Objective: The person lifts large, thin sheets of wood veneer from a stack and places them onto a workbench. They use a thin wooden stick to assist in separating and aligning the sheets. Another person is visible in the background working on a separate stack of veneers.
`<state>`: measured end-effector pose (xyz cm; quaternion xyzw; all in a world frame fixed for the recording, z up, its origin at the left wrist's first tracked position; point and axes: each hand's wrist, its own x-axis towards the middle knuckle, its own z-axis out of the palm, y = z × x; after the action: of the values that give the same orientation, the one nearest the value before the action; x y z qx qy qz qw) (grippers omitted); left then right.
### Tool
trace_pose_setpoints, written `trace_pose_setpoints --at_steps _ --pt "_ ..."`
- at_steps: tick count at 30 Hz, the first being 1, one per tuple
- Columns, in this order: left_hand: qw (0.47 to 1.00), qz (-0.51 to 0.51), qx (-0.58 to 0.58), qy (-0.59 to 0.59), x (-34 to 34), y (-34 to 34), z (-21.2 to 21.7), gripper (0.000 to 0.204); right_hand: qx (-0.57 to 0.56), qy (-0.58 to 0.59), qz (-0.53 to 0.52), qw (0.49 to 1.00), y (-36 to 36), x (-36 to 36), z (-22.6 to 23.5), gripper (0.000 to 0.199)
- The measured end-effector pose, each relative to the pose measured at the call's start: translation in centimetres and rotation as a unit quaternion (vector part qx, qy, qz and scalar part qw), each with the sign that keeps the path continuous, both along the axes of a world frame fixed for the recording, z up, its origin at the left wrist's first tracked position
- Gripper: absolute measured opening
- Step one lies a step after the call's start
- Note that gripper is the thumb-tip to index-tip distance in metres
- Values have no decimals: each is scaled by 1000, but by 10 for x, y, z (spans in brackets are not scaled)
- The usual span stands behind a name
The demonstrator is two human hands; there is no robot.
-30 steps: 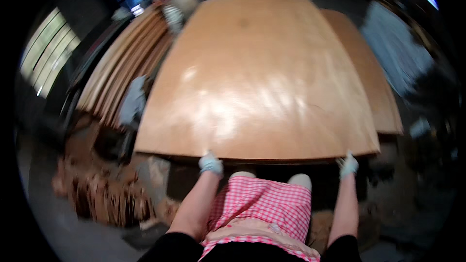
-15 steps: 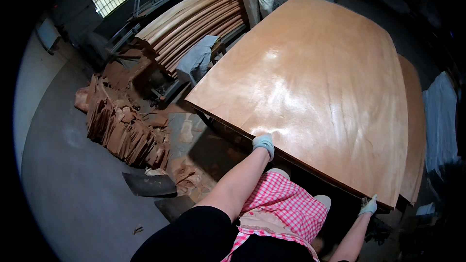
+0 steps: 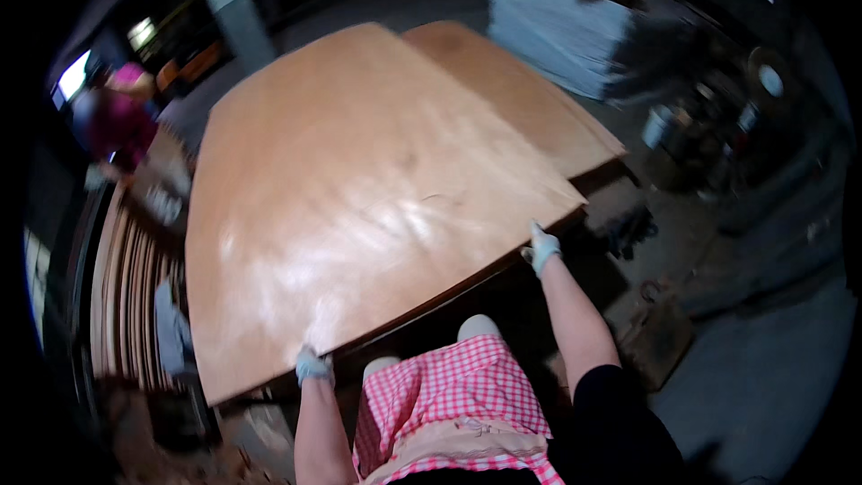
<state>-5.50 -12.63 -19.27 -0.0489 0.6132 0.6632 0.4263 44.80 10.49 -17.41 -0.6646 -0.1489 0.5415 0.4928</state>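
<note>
A large, glossy, light-brown wood veneer sheet (image 3: 359,180) lies in front of me on a dark-edged stack, its surface slightly wavy. Both my hands wear pale gloves and grip its near edge. My left hand (image 3: 313,366) is closed on that edge toward the near left corner, with its fingertips partly hidden. Close to the right corner, my right hand (image 3: 541,251) holds the same edge, thumb on top and the other fingers underneath. Beyond the sheet's right side, a second brown wood sheet (image 3: 530,108) shows partly from under or behind it.
A person (image 3: 126,126) in a dark pink top stands at the far left, beside stacked long wood sheets (image 3: 130,296). A white-covered stack (image 3: 557,31) stands at the back right. A pillar (image 3: 232,9) rises behind. Buckets and clutter (image 3: 660,126) lie to the right; broken veneer scraps (image 3: 135,431) lie lower left.
My view has swung to the right, so the sheet and the person now appear farther left. Both hands are still on the near edge, the left one somewhat closer to the left corner.
</note>
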Motion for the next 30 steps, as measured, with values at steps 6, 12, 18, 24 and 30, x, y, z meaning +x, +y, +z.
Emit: trace_pose_setpoints --at_steps 6,12,18,24,30 --pt "995 50 -87 -8 -17 9 -14 31 78 -54 18 995 14 24 -7 29" --pt "997 55 -45 -23 -57 -41 -18 27 94 37 9 995 -46 2 -41 22" --pt "992 108 -47 -38 -56 -45 -20 16 84 -55 6 995 -28 -11 -24 22" --pt "990 105 -88 -28 -17 -3 -4 19 -2 -72 52 996 8 21 -21 34" --pt "997 58 -30 -28 -35 -27 -16 27 -52 -23 49 997 -6 -12 -14 56"
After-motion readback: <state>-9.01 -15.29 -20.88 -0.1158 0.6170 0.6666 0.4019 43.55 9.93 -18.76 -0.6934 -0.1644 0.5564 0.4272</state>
